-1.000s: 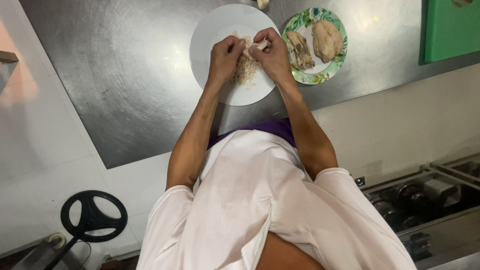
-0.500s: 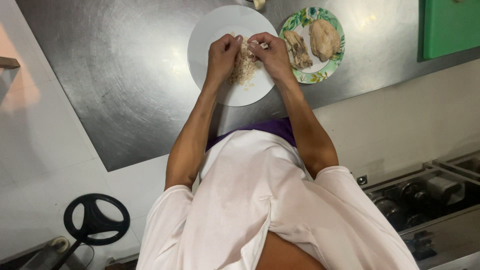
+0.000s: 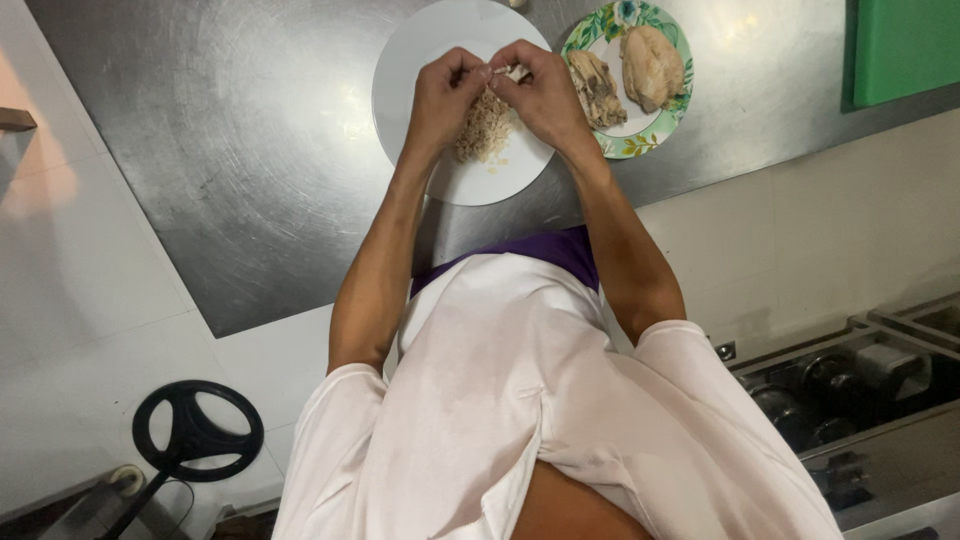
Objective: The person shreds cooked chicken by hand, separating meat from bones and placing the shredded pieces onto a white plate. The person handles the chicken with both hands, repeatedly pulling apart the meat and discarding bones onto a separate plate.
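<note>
— On the brushed steel counter (image 3: 250,150), what is held over the round white plate (image 3: 420,60)?

— A small pale strip of cooked meat (image 3: 512,72) is pinched between the fingertips of both hands, above a heap of shredded pale meat (image 3: 482,128) piled on that plate. The left hand (image 3: 445,95) and the right hand (image 3: 545,95) are brought knuckle to knuckle, fingers curled tight on the strip.

— What has changed in the last second?

— The hands have been raised slightly and drawn closer together; a second ago they were set lower, nearer the heap. The heap looks much as it did, so only a little more appears to have been pulled apart.

— And beside it?

— Two whole cooked chicken pieces (image 3: 630,75) are left untouched on a round plate with a green leafy rim (image 3: 640,150), just beside the white one.
</note>
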